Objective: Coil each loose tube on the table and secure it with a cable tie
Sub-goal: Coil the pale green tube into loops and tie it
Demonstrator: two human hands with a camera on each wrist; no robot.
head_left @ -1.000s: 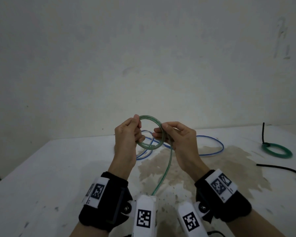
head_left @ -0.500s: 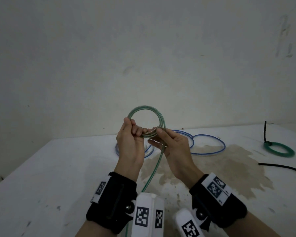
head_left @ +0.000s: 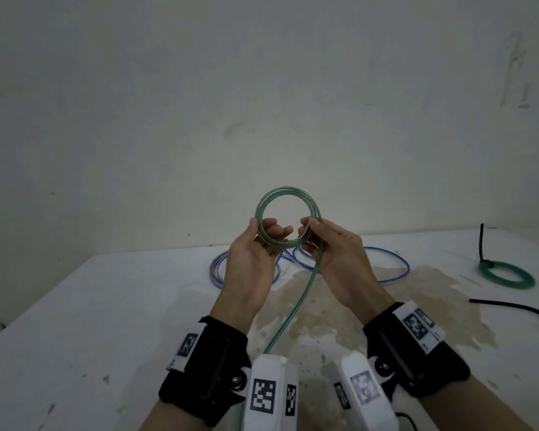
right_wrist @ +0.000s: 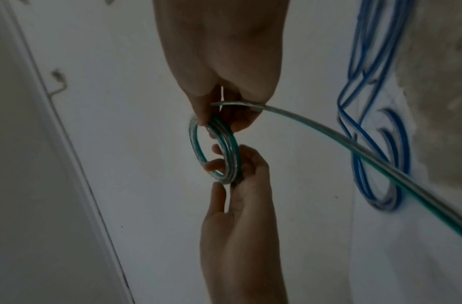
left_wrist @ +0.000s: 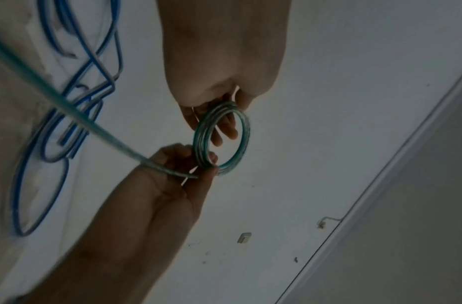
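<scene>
Both arms reach forward, each with a black wrist band, and the hands are held up in the air close together. The left hand (head_left: 252,247) pinches the round coil of clear green tube (head_left: 288,195) on one side. The right hand (head_left: 333,247) pinches its other side.

Dim room, bare pale wall (head_left: 262,88) behind stained white table (head_left: 106,306)

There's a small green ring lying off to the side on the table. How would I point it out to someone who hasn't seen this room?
Start at the white table and go to its far right corner, well away from the hands. There lies a green coil, already wound flat. Unlike the loose blue tube sprawled mid-table, a black cable tie sticks straight up from it.
</scene>
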